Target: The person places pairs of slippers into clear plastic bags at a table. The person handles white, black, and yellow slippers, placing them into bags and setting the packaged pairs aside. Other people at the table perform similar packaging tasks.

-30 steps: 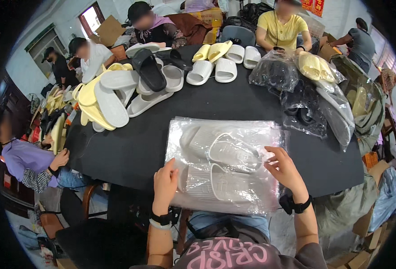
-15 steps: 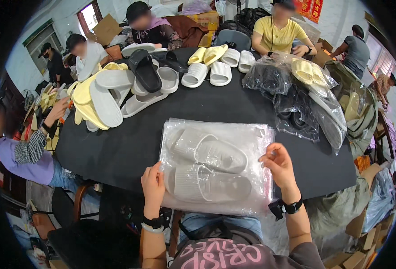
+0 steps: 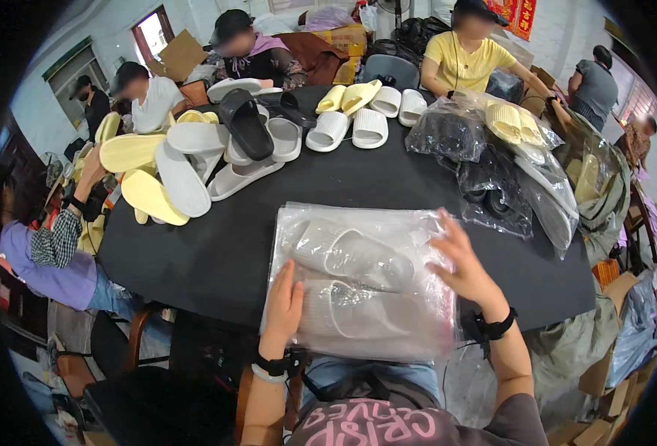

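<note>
In front of me at the table's near edge lies a clear plastic bag [image 3: 422,232] holding a pair of light grey slides. The far slide [image 3: 379,262] and the near slide [image 3: 373,314] lie side by side with their toes to the left. Other flat clear plastic seems to lie beneath them. My left hand [image 3: 283,303] rests on the bag's left side, its fingers stretched out and holding nothing. Over the bag's right edge, my right hand [image 3: 468,266] is open with its fingers spread and slightly blurred. Whether it touches the plastic I cannot tell.
Loose yellow, grey and black slides [image 3: 183,175] are heaped at the far left of the black table [image 3: 328,182]. Several more [image 3: 369,128] stand at the back. Bagged slides [image 3: 496,189] lie at the right. Co-workers sit around, one reaching to the heap [image 3: 91,172].
My left hand has moved from the bag's edge inward onto its left side. My right hand has opened from a pinch at the right edge. At the left, a co-worker has shifted yellow slides.
</note>
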`<state>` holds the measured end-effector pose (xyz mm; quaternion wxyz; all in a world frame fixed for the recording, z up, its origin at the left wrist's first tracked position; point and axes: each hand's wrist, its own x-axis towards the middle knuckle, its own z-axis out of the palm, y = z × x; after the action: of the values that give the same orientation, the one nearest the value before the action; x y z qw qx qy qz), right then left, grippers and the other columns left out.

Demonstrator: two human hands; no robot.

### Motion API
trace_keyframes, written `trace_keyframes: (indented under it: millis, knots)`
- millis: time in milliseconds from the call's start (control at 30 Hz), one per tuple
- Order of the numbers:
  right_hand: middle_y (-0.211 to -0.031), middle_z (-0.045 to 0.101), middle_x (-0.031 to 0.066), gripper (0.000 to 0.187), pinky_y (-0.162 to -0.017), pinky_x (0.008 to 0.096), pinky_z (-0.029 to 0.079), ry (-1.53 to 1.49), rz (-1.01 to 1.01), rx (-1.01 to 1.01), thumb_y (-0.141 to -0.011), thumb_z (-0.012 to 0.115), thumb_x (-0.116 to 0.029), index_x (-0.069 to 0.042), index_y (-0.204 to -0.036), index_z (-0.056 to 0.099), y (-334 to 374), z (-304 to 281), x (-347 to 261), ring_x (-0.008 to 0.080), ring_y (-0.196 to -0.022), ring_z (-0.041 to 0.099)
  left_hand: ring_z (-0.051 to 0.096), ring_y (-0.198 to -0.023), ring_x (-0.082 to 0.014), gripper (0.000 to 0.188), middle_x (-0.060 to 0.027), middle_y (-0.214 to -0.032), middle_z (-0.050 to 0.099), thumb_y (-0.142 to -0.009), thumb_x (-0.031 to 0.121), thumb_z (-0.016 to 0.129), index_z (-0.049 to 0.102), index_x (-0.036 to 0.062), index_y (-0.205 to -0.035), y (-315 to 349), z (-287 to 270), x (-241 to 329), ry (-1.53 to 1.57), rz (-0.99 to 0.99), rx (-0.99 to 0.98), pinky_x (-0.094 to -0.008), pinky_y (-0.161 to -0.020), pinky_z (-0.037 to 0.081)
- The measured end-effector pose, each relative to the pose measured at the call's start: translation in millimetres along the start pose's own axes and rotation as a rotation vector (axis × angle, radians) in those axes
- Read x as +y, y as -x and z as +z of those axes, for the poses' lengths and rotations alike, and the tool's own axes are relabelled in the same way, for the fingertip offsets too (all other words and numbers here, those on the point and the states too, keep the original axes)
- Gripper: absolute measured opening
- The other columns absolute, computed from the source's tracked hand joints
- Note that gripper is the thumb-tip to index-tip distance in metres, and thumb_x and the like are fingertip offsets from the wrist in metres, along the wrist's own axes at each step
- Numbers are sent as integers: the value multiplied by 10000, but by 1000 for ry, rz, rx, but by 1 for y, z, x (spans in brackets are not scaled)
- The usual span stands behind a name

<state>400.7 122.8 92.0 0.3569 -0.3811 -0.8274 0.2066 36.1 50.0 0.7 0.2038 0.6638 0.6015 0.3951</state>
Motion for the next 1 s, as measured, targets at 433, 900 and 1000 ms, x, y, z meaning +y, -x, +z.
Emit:
trace_keyframes:
  millis: [433,900,1000]
  knots:
    - [-1229,572,199,259,-995,427,435,-322,268,-508,-983,576,-254,-18,-995,682,-7,33,-22,375,-1168,511,369,-1405,-403,586,-272,-1496,403,-1026,303,451,351,-70,-1466,5,3,-3,-109,50,-16,-470,-1179,244]
    - [-1448,508,127,317,-1140,453,334,194,-431,-655,-949,572,-253,-36,-1161,667,-44,111,-19,329,-1355,437,331,-1429,-396,604,-269,-1518,371,-1036,316,433,309,-53,-1498,0,-1,0,34,-49,-42,-466,-1189,220]
    - [-1403,551,107,305,-1118,456,354,343,-559,-666,-956,562,-231,-46,-1179,657,-37,87,-10,302,-1293,502,300,-1447,-386,617,-263,-1539,339,-1043,327,416,280,-49,-1513,0,2,-10,105,-122,-52,-464,-1197,201]
